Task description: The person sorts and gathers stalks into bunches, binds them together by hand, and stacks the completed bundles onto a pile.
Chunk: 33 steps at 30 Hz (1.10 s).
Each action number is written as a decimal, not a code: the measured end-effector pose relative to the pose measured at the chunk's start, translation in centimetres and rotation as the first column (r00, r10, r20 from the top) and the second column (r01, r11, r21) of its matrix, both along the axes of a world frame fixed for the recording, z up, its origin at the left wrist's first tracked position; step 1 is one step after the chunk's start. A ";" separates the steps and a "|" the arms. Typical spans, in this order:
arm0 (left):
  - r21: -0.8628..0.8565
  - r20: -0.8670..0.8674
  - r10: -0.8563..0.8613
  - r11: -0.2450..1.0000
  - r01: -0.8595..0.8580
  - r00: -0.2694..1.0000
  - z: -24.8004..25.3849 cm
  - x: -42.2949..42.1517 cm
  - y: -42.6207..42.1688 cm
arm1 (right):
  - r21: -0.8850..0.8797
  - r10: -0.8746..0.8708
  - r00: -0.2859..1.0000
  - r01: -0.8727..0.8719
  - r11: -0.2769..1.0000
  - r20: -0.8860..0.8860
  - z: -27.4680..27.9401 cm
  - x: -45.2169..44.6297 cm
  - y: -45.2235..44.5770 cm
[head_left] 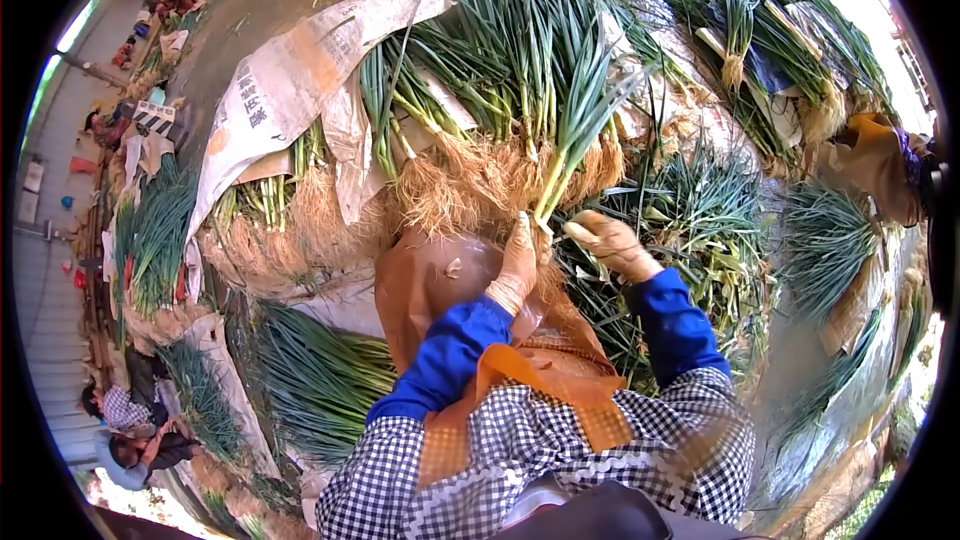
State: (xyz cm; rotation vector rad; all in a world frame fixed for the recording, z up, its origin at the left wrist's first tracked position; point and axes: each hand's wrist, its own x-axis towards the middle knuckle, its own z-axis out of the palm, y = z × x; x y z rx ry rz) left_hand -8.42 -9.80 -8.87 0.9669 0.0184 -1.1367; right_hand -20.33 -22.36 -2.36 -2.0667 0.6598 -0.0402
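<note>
My left hand (517, 266), in a pale glove, is closed around the lower stalks of a few green onions (562, 165). Their leaves point away from me, and their roots hang by the hand. Just to the right, my right hand (612, 246), also gloved, has its fingers pinched together close to the stalk bases; what lies between them, if anything, is too small to make out. Beyond both hands lies a row of green onions (490, 90) with long tan roots (440, 185) facing me. A brown apron (415, 285) covers my lap.
A heap of stripped leaves (690, 230) lies to the right. On the left are a printed sack (270, 100) over the row and another green onion pile (320, 370). More bundles (825, 240) lie at far right. Other people (140, 430) sit at the lower left.
</note>
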 end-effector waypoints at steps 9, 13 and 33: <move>0.094 -0.166 -0.112 0.987 0.128 0.980 -4.4 1.4 0.6 | -0.097 0.354 0.842 -0.346 0.933 0.408 -2.1 0.9 5.3; -0.024 -0.189 -0.037 0.999 0.033 0.981 0.2 1.6 -0.1 | 0.498 0.666 0.718 -0.662 0.561 0.204 -4.1 -4.3 2.4; -0.281 0.099 -0.058 0.956 0.084 0.993 0.8 4.1 0.1 | 0.505 -0.363 0.816 0.103 0.857 0.449 -0.6 5.0 -1.1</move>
